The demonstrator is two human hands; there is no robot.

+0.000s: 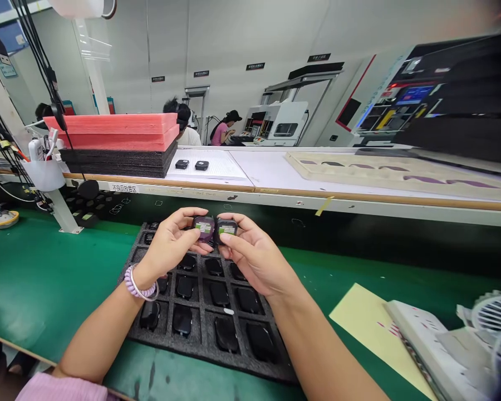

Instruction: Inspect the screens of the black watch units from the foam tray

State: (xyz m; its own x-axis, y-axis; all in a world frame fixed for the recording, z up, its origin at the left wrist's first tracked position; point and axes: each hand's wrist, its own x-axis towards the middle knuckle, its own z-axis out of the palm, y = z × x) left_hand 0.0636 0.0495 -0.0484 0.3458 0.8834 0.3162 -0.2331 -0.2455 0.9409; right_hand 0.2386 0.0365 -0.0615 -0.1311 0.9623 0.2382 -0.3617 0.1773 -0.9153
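My left hand (pixel 177 239) grips a small dark square device (pixel 204 227) with rounded corners and a greenish label or screen on its face. A similar device (pixel 226 228) is pinched in my right hand (pixel 250 245), side by side with the first and close to it. Both are held above a black foam tray (pixel 200 301) on the green bench. Several black square devices (pixel 219 293) lie in the tray's compartments. A small white piece (pixel 229 312) sits on a divider. My forearms hide parts of the tray's sides.
A shelf (pixel 267 167) runs behind, carrying pink foam blocks (pixel 117 131), black foam sheets (pixel 117 160), two small black devices (pixel 201 165) and a beige moulded tray (pixel 359 172). On the right are yellow paper (pixel 359 312), a white box (pixel 430 334) and a fan (pixel 495 317). Two people work beyond.
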